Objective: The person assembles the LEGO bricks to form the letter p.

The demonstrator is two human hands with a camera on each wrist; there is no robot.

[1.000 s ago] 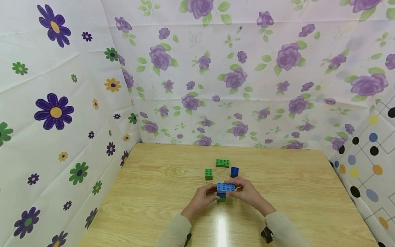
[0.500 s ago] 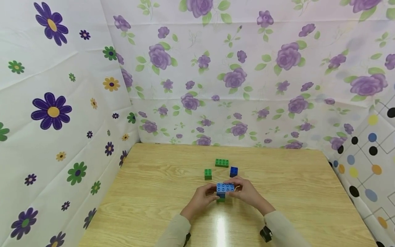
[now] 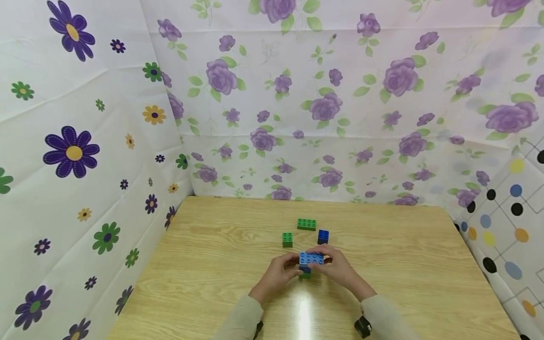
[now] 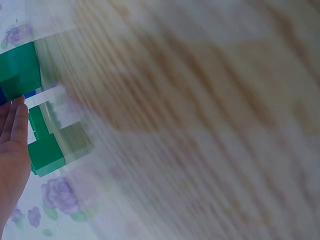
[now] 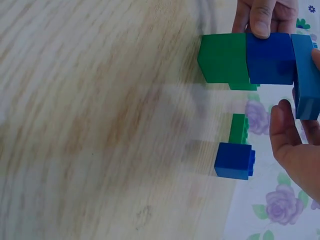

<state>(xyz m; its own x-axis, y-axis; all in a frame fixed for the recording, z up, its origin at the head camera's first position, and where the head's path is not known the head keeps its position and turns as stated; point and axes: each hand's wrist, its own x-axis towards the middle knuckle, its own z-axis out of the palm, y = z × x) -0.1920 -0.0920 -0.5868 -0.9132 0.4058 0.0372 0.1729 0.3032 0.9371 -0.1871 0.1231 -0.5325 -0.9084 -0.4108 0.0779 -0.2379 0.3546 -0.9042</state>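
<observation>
A light blue eight-stud toy brick (image 3: 311, 258) lies across the top of a small stack, overhanging to the right. Below it come a dark blue brick (image 5: 270, 59) and, at the bottom, a green brick (image 5: 223, 59). My left hand (image 3: 278, 274) grips the stack from the left, its thumb against the dark blue brick. With thumb and fingers my right hand (image 3: 340, 270) pinches the overhanging end of the light blue brick. In the right wrist view, that brick sits against the dark blue one; whether it is fully pressed down I cannot tell.
Beyond the hands on the wooden table (image 3: 221, 245) lie a small green brick (image 3: 287, 240), a long green brick (image 3: 306, 224) and a small dark blue brick (image 3: 323, 236). Flowered cloths (image 3: 293, 156) hang behind and at the sides of the table.
My right hand and forearm have shifted slightly left, its thumb lying a little further along the light blue brick. The left hand and the loose bricks look unmoved.
</observation>
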